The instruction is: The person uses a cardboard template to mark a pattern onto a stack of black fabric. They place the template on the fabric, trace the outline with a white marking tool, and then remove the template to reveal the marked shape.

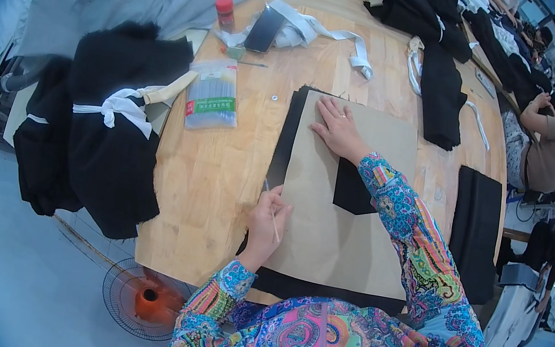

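Observation:
A large beige pattern sheet (324, 244) lies on black cloth (284, 147), which shows along its left and near edges. My right hand (338, 129) presses flat on the sheet's far part, fingers spread. A dark angular shape (355, 188), perhaps a cut-out, shows beside my right sleeve. At the sheet's left edge, my left hand (263, 223) is closed round a thin pale stick like a pen refill (276, 229). Its tip points away from me, toward the black cloth beside the sheet's edge.
On the wooden table (204, 191) are a packet of thin sticks (213, 97), a red-capped jar (225, 13), a phone (264, 30) and white strips (299, 31). Tied black bundles (110, 150) sit left, folded black cloth (476, 226) right. A fan (150, 297) stands below; another person (553, 152) sits at right.

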The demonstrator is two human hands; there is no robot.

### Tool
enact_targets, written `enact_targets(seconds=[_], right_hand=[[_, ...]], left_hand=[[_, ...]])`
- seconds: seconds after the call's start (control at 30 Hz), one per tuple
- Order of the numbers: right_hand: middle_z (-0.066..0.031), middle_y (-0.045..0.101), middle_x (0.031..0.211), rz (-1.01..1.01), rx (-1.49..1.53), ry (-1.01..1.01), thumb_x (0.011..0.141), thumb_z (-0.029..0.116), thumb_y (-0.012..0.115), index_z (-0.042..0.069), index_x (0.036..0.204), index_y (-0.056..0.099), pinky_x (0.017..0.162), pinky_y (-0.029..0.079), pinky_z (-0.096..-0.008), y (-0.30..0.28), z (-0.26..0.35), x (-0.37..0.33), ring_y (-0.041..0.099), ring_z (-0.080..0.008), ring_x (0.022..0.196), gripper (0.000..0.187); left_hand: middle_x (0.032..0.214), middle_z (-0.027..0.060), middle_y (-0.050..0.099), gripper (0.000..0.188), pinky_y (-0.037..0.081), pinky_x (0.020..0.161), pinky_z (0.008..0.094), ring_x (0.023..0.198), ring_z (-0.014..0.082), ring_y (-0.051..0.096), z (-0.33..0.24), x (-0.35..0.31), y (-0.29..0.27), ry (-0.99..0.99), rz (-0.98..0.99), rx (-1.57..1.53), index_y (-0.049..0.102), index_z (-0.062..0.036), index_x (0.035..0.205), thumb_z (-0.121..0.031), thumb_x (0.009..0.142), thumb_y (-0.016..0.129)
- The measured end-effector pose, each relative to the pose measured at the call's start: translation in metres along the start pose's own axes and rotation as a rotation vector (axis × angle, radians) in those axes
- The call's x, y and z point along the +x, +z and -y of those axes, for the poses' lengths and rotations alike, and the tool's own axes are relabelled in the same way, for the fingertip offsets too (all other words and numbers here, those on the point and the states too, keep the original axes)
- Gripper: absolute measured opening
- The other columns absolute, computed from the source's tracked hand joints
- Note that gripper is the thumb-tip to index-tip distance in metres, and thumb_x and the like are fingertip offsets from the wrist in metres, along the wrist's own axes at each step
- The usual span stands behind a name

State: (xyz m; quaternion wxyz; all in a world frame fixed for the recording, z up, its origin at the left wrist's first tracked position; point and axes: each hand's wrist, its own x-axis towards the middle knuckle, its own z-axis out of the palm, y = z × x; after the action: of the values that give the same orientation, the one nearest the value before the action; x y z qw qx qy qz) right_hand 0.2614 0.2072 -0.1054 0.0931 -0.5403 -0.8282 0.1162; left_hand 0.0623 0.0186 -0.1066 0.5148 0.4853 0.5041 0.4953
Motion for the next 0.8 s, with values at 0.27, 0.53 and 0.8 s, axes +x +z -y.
enact_targets(seconds=[0.27,0.53,0.8], right_hand=[[-0.0141,0.026,0.150,0.057,-0.012,0.012,0.093,0.044,0.046,0.004,0.139,0.034,0.109,0.017,-0.0574,-0.003,0.001,0.003,0.021,-0.0304,0.140,0.063],[-0.0123,0.018,0.153,0.293,-0.026,0.072,0.076,0.061,0.062,0.006,0.145,0.023,0.109,0.011,-0.0619,-0.031,0.010,0.008,0.012,-0.0265,0.143,0.097],[-0.0134,0.012,0.154,0.351,-0.038,0.084,0.062,0.058,0.076,0.004,0.145,0.021,0.110,0.009,-0.0607,-0.042,0.016,0.007,0.010,-0.0279,0.143,0.113]], left_hand=[[0.103,0.0170,0.062,0.019,0.047,0.067,0.0263,0.075,0.0138,0.058,-0.010,-0.008,-0.005,-0.060,0.013,0.090,0.044,-0.0016,0.091,0.003,0.084,0.061],[0.065,0.0152,0.052,0.018,0.042,0.054,0.0386,0.061,0.0313,0.056,-0.046,-0.078,-0.040,-0.166,0.079,0.505,0.049,-0.0032,0.083,-0.008,0.082,0.066],[0.067,0.0163,0.054,0.016,0.042,0.055,0.0422,0.064,0.0358,0.056,-0.042,-0.088,-0.045,-0.158,0.038,0.613,0.050,-0.0041,0.082,-0.010,0.083,0.065]])
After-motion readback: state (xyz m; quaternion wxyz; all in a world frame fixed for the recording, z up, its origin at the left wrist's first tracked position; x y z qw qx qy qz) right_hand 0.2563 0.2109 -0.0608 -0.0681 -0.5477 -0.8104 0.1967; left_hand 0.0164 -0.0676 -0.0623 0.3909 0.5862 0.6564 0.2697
